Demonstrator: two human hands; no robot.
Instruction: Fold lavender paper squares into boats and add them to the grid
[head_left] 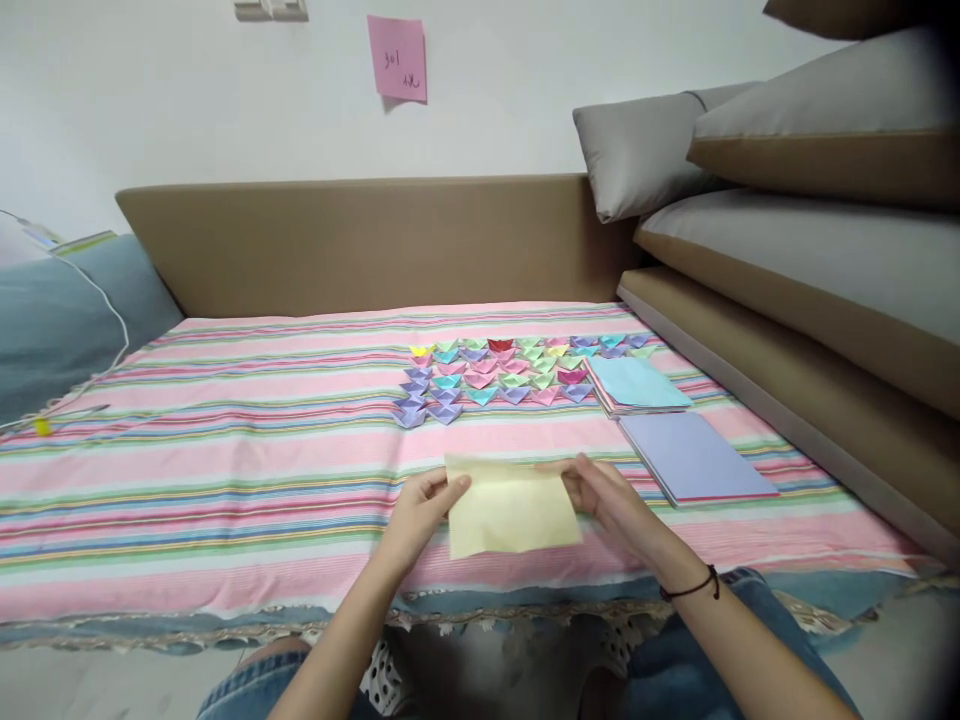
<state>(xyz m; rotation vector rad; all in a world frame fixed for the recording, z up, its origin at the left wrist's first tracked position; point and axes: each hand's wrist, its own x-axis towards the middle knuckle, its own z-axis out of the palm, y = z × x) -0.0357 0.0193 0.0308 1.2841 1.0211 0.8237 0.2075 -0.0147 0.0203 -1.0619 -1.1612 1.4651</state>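
A pale yellow sheet of paper point(514, 515) is held up just above the near part of the striped cloth. My left hand point(427, 505) pinches its left edge, thumb in front. At the upper right corner my right hand point(611, 500) grips the sheet, its fingers partly behind the paper. Beyond the sheet, several small folded paper boats point(480, 380) in many colours stand in rows. To the right of them lie a stack of light blue paper point(637, 382) and a stack of lavender paper point(697, 455).
The striped cloth point(187, 450) covers the seat, with a brown backrest point(375, 250) behind it. Grey and brown cushions point(810, 230) are piled at the right. A white cable point(112, 310) and a small yellow object point(42, 427) are at the left. A pink note point(397, 58) hangs on the wall.
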